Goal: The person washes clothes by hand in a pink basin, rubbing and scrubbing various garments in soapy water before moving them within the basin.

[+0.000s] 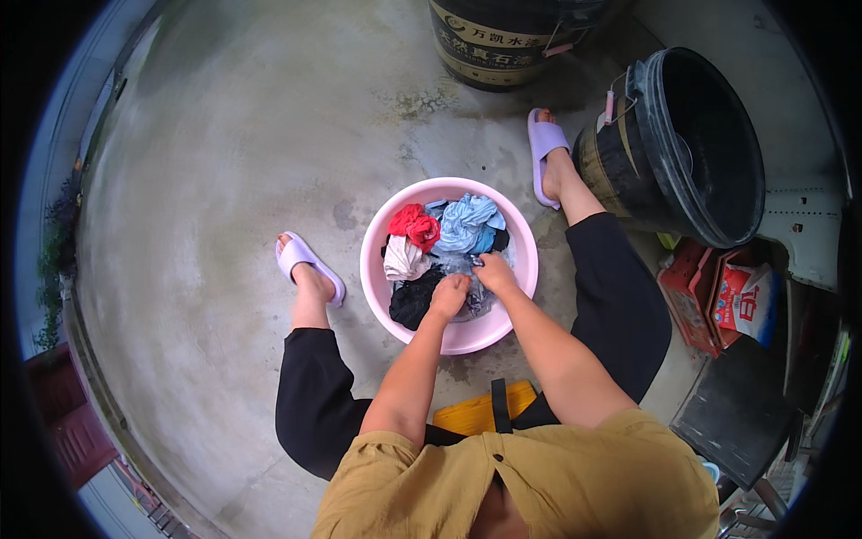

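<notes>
A pink plastic basin (369, 296) with soapy water and wet clothes stands on the floor between my feet. My left hand (450, 295) is at the basin's middle, beside a black cloth (412, 300); its fingers are curled, and whether they grip cloth is hard to tell. To its right, my right hand (495, 273) pinches a dark patterned cloth (477, 261) that trails into the water. A red cloth (415, 226), a whitish cloth (404, 259) and a light blue cloth (466, 221) lie bunched along the far and left parts of the basin.
A black bucket (606, 168) leans at the right, near my slippered foot; another bucket (491, 47) stands beyond the basin. A red crate (688, 296) holding a printed bag (744, 300) sits right of my knee. Beneath me is a yellow wooden piece (465, 416) with a black strap.
</notes>
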Motion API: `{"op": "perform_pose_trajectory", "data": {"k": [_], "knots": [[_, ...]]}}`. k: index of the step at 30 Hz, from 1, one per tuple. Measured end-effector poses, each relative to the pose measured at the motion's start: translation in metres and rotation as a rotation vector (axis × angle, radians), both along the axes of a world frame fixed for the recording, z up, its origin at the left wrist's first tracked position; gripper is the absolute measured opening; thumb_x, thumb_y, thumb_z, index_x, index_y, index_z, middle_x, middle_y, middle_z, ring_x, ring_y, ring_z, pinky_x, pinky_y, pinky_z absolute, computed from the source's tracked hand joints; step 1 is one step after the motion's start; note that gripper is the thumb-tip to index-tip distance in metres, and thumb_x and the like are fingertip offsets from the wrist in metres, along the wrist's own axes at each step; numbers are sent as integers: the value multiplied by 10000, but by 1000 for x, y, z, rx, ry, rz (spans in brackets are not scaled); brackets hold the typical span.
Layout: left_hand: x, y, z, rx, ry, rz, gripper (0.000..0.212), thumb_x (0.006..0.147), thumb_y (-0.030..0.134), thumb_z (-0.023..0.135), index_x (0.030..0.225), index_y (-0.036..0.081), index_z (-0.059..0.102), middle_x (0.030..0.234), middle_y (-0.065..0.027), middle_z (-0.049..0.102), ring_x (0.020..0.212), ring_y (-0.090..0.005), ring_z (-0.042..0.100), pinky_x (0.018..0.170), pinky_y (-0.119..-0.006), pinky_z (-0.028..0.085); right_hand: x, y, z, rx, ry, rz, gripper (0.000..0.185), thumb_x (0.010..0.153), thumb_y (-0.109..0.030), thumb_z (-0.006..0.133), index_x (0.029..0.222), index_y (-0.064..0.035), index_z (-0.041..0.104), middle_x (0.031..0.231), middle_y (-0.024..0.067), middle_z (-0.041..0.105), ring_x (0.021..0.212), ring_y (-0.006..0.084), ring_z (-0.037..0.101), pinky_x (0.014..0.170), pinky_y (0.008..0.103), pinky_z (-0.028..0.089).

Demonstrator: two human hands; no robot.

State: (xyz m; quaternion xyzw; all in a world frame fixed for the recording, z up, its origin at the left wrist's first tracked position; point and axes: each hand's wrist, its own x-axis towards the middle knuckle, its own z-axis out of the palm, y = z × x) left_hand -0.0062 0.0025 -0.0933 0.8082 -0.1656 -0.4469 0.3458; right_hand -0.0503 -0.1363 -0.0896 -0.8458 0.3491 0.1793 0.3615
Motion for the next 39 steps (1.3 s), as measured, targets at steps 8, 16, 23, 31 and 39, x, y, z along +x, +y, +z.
{"op": "perform_pose_trajectory", "data": {"k": [8, 16, 23, 31, 39], "knots": [[-13, 19, 63, -420, 1309, 898, 472, 828, 537, 505, 926, 82, 581, 868, -142, 609, 736, -284, 601, 694, -397, 505, -35, 105, 105, 125, -541, -122, 347, 746, -381, 605, 723, -35, 596, 765, 153, 613, 724, 333, 596, 645, 433, 447], [-43, 15, 22, -345, 905, 1126, 239, 893, 302, 499, 956, 78, 548, 890, -80, 602, 742, -214, 608, 616, -375, 514, -16, 60, 64, -243, -316, 35, 378, 853, -310, 468, 583, -66, 571, 639, 147, 615, 616, 325, 616, 568, 430, 480], [-33, 71, -41, -422, 461, 604, 175, 895, 221, 447, 999, 107, 530, 884, -85, 592, 775, -269, 600, 694, -403, 490, -3, 129, 101, 47, -261, -111, 332, 863, -359, 464, 717, -73, 549, 653, 203, 581, 658, 410, 573, 597, 498, 431], [-29, 13, 49, -550, 887, 923, 246, 865, 134, 434, 1059, 27, 540, 978, -122, 614, 825, -224, 629, 718, -368, 523, -34, 6, -15, 298, -67, -493, 449, 840, -498, 482, 893, -55, 536, 834, 169, 622, 741, 303, 616, 649, 453, 477], [-4, 20, 76, -475, 535, 481, 323, 734, 35, 514, 1053, 46, 557, 919, -17, 584, 814, -115, 533, 785, -220, 386, -10, -7, 43, 653, -236, -259, 452, 727, -376, 687, 1038, -98, 512, 1081, 138, 572, 981, 261, 558, 839, 387, 432]]}}
